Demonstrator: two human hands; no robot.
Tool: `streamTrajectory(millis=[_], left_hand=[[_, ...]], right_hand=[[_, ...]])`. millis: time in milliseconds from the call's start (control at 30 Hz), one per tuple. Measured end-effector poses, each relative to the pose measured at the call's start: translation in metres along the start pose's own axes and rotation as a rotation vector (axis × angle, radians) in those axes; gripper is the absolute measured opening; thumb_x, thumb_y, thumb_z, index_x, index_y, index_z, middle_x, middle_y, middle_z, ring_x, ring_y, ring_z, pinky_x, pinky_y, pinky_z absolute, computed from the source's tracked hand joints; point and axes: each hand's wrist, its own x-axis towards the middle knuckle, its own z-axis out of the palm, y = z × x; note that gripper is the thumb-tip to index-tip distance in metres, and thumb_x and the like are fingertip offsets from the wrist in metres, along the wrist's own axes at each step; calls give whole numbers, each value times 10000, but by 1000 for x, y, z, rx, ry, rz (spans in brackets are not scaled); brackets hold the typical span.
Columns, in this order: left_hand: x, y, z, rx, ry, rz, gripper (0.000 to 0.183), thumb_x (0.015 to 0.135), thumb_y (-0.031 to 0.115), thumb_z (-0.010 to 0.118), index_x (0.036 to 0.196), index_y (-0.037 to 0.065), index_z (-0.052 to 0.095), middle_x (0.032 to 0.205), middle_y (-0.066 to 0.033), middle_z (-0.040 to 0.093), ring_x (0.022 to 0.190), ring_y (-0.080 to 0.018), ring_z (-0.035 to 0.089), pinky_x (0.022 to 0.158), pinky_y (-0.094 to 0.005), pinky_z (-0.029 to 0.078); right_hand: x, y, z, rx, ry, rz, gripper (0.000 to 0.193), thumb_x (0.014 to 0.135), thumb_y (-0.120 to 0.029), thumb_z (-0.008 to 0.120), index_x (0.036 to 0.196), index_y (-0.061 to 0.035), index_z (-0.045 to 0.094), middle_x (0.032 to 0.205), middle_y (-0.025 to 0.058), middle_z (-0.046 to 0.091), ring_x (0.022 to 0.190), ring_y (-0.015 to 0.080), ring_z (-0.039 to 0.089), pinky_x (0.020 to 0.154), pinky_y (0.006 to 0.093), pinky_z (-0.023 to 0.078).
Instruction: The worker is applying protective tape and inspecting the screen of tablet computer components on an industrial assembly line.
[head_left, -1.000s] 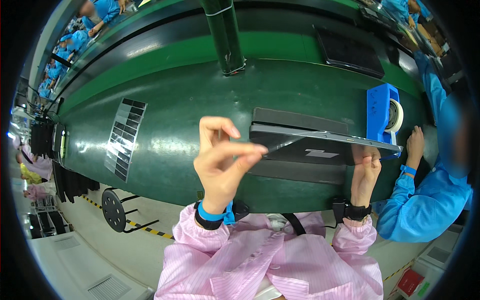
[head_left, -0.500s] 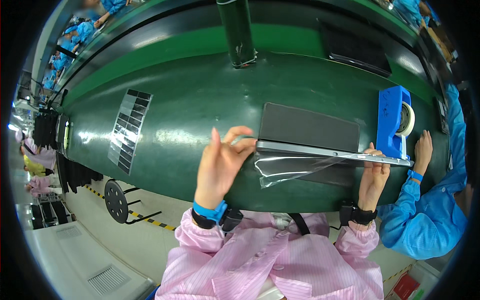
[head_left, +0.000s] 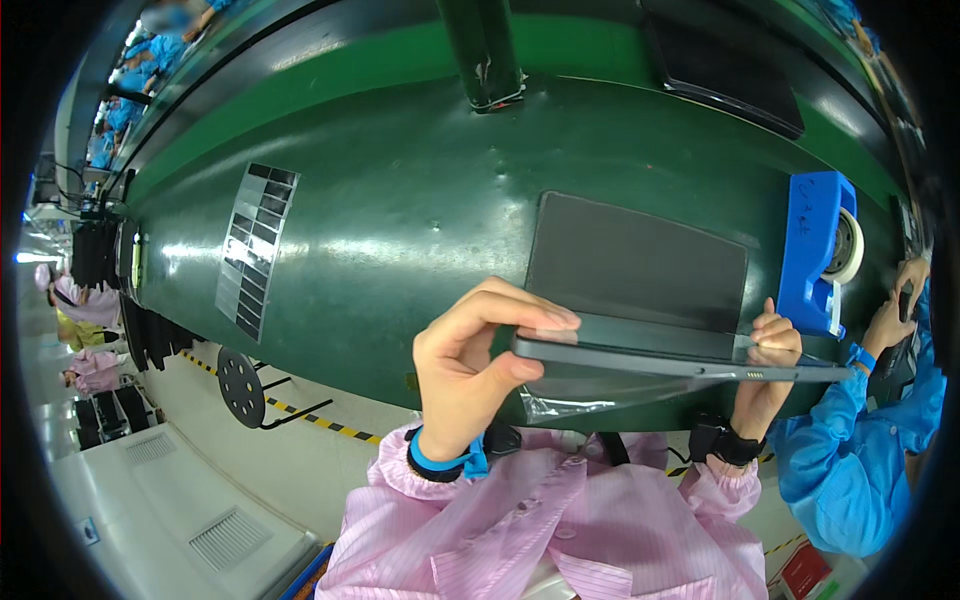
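My bench (head_left: 400, 210) is dark green. A dark flat mat (head_left: 640, 255) lies on it, with a blue tape dispenser (head_left: 818, 250) right of that mat and a strip of dark squares (head_left: 255, 250) far left.

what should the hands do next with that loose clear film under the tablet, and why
Probably pull the clear film free. The left hand pinches the tablet's left end, the right hand steadies the right end, and the film hangs crumpled underneath, above the green table.
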Motion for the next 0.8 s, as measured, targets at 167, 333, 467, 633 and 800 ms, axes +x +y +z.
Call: streamTrajectory(millis=[167, 333, 467, 633, 800], left_hand=[[-8, -9, 12, -327, 108, -100, 279, 668, 117, 721, 870, -30, 598, 863, -122, 566, 868, -232, 583, 762, -313, 466], [-10, -20, 13, -314, 102, 2, 288, 666, 167, 739, 848, -7, 599, 847, -106, 567, 794, -198, 559, 694, -278, 430], [-12, -19, 18, -297, 166, 42, 332, 712, 295, 734, 827, 21, 586, 823, -84, 570, 767, -171, 550, 663, -259, 386], [-13, -23, 12, -217, 64, 141, 370, 714, 362, 722, 841, 41, 588, 824, -67, 577, 748, -146, 539, 635, -240, 321], [-14, -31, 15, -259, -16, 320, 476, 715, 455, 689, 887, 21, 592, 856, -81, 561, 761, -172, 538, 597, -276, 343]], right_hand=[[-1, 3, -8, 2, -29, 4, 148, 801, -205, 505, 756, -64, 519, 750, 102, 548, 831, 226, 501, 1017, 444, 255], [3, 11, -29, -44, -272, -80, 196, 792, -233, 537, 854, -48, 531, 821, 121, 549, 884, 253, 517, 962, 462, 315], [0, -16, -14, -18, -11, 84, 484, 772, -437, 587, 996, -24, 470, 875, 144, 539, 903, 298, 528, 944, 489, 323], [1, -28, -19, 69, -79, -116, 568, 757, -609, 540, 922, -69, 475, 762, 74, 515, 673, 202, 523, 823, 437, 343], [0, -19, -59, 246, -333, -109, 501, 750, -578, 576, 894, -104, 500, 801, 62, 536, 712, 191, 530, 686, 335, 274]])
